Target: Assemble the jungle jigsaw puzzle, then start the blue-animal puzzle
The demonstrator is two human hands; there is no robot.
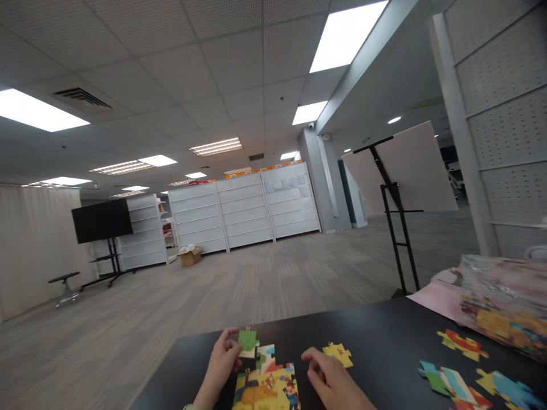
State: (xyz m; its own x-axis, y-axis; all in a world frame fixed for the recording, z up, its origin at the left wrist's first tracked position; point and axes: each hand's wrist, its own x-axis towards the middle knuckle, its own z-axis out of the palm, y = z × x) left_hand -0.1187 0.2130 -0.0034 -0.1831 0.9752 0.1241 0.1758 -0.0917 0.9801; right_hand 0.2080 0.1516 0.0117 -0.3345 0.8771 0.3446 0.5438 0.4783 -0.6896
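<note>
A partly joined jigsaw puzzle (262,390) lies near the front of the black table, showing a spotted big cat and a small figure on yellow. Above it, a piece with white, red and green (266,357) adjoins the picture. My left hand (224,356) has bent fingers at the left edge of a green puzzle piece (248,340); its thumb is hard to see. My right hand (327,373) hovers right of the picture, its index finger and thumb apart and nothing visible between them. Just beyond it lies a yellow puzzle piece (339,354).
On the right of the table (363,324) lie a red and yellow piece (462,344), several joined or loose pieces (457,384) and a clear plastic bag of pieces (504,313). Past the table stand a board on an easel (401,171), white shelves (243,210) and a screen (102,221).
</note>
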